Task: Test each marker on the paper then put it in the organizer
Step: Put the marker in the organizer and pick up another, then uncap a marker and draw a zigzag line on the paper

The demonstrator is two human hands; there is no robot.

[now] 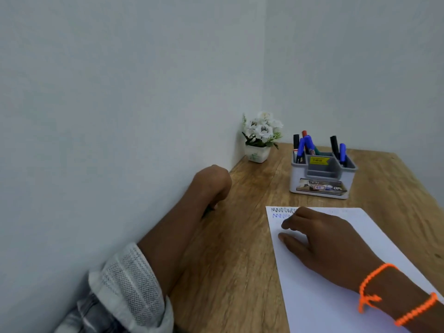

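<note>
Wooden tabletop (pixel 240 236) in pale wall corner. Left hand (pixel 212 186) curled at wall edge; contents not discernible. Right hand (pixel 319 241) flat on white paper sheet (pixel 324 308), holding nothing. Markers (pixel 307 145) upright in grey plastic organizer (pixel 322 183), beyond paper, nearer right hand.

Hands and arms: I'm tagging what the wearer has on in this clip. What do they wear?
The left forearm is bare below a rolled-up white mesh-textured sleeve, greyish fabric beneath. The right wrist carries a bright orange knotted string bracelet, looped twice. No rings, watch or gloves visible.
</note>
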